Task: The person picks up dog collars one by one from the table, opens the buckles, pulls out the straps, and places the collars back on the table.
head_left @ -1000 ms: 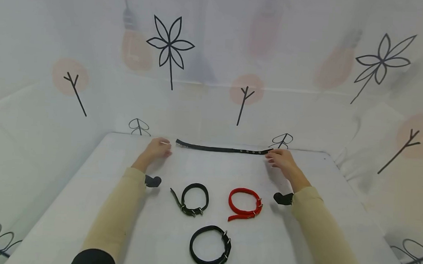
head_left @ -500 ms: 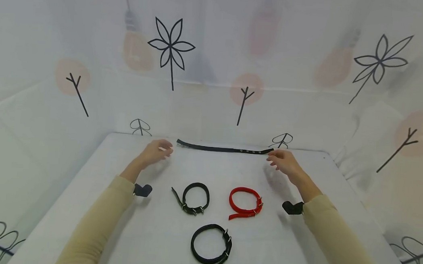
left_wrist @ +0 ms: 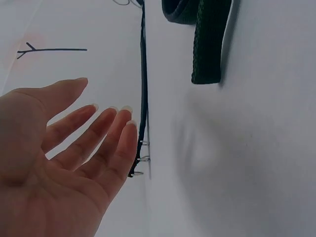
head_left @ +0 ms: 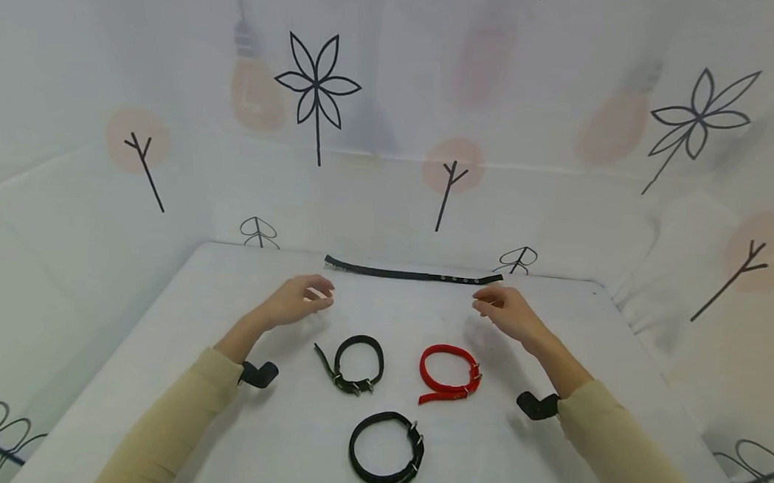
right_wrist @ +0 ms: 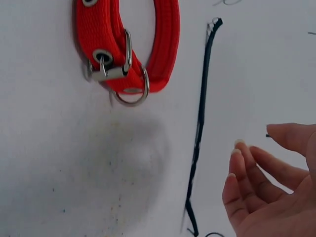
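Note:
A dark, unbuckled collar (head_left: 411,275) with eyelets lies stretched out near the far edge of the table. In front of its left end, my left hand (head_left: 293,300) hovers with loosely bent fingers and holds nothing. My right hand (head_left: 512,313) is likewise bare, just in front of the collar's eyelet end, fingers relaxed. Between the forearms lie a dark green collar (head_left: 380,355) on the left and a red collar (head_left: 444,397) on the right, both buckled into loops. The right wrist view shows the metal buckle (right_wrist: 111,73) and ring of the red one.
Nearer to me, a black collar (head_left: 379,482) lies buckled in a loop, its tail pointing toward me. All the collars rest on a white table (head_left: 269,426). Behind it hangs a white patterned cloth (head_left: 390,197).
Both hands have drawn back from the stretched-out collar toward me and inward. The right hand, earlier at the collar's eyelet end, is now apart from it. The collars have stayed in place.

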`<state>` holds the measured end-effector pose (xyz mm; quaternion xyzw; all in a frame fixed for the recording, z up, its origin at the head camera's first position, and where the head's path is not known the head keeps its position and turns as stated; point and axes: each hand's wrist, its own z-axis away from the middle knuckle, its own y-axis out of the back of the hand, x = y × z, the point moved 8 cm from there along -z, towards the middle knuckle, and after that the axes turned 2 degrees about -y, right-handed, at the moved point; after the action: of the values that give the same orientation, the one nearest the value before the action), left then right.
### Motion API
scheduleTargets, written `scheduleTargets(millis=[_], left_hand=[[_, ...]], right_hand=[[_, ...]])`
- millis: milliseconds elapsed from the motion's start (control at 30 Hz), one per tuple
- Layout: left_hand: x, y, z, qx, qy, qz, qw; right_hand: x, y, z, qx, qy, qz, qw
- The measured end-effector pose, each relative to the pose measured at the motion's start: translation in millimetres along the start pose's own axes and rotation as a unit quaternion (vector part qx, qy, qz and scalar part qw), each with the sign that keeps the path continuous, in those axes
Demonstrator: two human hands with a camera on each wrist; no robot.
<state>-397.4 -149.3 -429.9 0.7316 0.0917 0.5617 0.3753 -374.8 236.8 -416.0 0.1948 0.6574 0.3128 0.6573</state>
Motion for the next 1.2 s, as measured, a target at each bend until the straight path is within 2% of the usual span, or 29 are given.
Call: scheduleTargets(millis=[200,567,833,967,1200], left_hand=[[12.0,-12.1,12.1,-0.025,-0.027,-0.022,0.9991],[17.8,-40.0,24.2,-0.079,-0.051,-0.012,0.9955],[22.0,-55.4,33.5,-0.107,-0.045,-0.015,0.9931],[22.4,-60.9,34.4,-0.110,-0.049,-0.026,0.9924],[22.0,-63.1,34.8,-0.101,-0.044,-0.051,0.9926]], right_hand=[[-22,-21,9,-0.021,0.038,0.014,0.999],[-47,-60,21,-0.066,0.079,0.026,0.994],[-73,-105,33,-0.130,0.149,0.057,0.979],[-83,-123,39,-0.157,0.155,0.067,0.973],[-87,-146,39,-0.169,0.119,0.086,0.975]])
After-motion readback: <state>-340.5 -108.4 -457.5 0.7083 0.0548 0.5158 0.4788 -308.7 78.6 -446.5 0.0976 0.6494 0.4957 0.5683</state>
